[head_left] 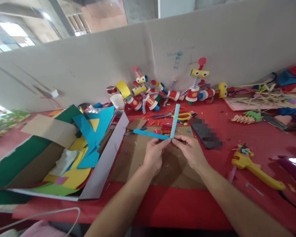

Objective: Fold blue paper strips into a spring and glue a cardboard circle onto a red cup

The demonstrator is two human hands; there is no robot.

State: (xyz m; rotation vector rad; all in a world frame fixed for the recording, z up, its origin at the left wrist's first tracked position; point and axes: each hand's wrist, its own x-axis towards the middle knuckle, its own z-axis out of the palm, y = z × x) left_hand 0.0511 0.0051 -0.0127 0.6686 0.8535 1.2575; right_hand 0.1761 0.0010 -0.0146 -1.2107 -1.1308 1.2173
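Observation:
Two narrow paper strips meet at a corner between my hands, above a brown cardboard sheet (135,158). The light blue strip (176,118) points up and away. The darker blue strip (148,133) runs out to the left. My left hand (155,153) pinches the joined ends from the left. My right hand (188,149) pinches the same corner from the right, its thumb close to the left one. Just beyond the strips lie red folded paper springs (166,129), partly hidden by them.
A box (106,171) of coloured paper stands at left. A phone (206,134) and a yellow glue gun (256,171) lie at right. Yellow-handled scissors (185,116) are behind the strips. Paper-cup figures (193,93) line the grey partition (88,65).

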